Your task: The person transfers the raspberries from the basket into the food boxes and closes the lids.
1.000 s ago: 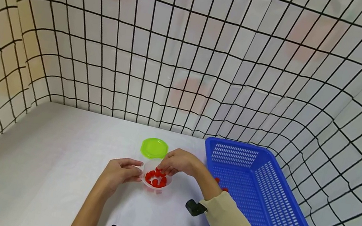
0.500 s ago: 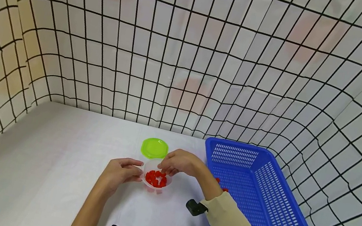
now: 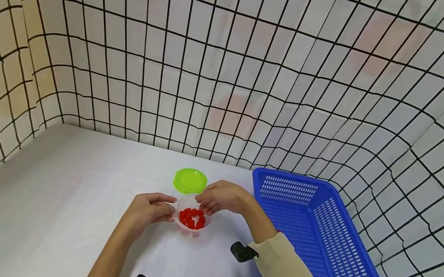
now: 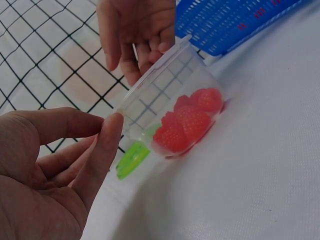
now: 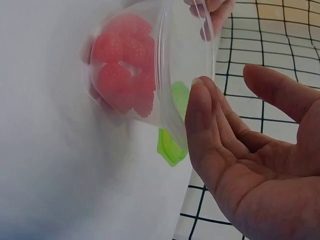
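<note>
Light: bright, even, soft shadows.
Edges: head view bends the grid lines.
Focus: wrist views soft close up.

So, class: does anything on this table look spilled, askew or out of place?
Nothing stands out. The clear cup stands upright with the red berries inside, its green lid lies flat behind it, and the blue basket sits level.
</note>
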### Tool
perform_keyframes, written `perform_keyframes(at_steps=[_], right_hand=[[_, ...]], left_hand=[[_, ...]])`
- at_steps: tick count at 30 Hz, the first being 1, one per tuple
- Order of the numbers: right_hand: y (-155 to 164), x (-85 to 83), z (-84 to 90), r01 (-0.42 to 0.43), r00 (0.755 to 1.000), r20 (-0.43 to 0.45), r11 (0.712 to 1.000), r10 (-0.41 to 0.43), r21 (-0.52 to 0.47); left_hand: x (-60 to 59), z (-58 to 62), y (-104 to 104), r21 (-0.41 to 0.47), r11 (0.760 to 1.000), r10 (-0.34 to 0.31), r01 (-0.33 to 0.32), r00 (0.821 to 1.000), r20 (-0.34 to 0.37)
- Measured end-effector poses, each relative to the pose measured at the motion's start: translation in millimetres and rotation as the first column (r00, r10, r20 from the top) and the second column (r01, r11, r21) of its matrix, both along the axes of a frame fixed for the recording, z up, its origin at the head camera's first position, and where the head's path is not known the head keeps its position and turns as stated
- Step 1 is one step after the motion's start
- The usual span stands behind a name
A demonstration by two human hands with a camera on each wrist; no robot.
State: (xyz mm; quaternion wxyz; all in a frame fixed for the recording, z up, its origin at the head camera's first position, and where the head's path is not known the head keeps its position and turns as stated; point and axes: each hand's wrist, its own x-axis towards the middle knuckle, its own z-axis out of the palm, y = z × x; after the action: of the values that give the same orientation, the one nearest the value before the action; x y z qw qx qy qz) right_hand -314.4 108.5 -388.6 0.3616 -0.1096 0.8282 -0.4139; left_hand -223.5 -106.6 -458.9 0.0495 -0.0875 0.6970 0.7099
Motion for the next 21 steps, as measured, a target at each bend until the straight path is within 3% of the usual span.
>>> perform_keyframes(at_steps=[6, 14, 21], right_hand=[[15.2, -0.5, 17.7, 0.047, 0.999, -0.009, 0.999, -0.048, -0.023], [64.3, -4.8, 42.9, 0.105, 0.992, -0.061, 0.991, -0.110, -0.084], [114.7, -4.8, 48.0, 0.157, 0.982, -0.095, 0.983, -0.166, -0.094]], left_hand=[[-1.2, 0.0, 1.7, 0.002, 1.000, 0.005, -0.005, 1.000, 0.007], [-1.5, -0.8, 2.5, -0.006, 1.000, 0.003, -0.003, 1.000, 0.006], [-0.4, -2.1, 2.1, -0.012, 1.000, 0.007, -0.007, 1.000, 0.005]])
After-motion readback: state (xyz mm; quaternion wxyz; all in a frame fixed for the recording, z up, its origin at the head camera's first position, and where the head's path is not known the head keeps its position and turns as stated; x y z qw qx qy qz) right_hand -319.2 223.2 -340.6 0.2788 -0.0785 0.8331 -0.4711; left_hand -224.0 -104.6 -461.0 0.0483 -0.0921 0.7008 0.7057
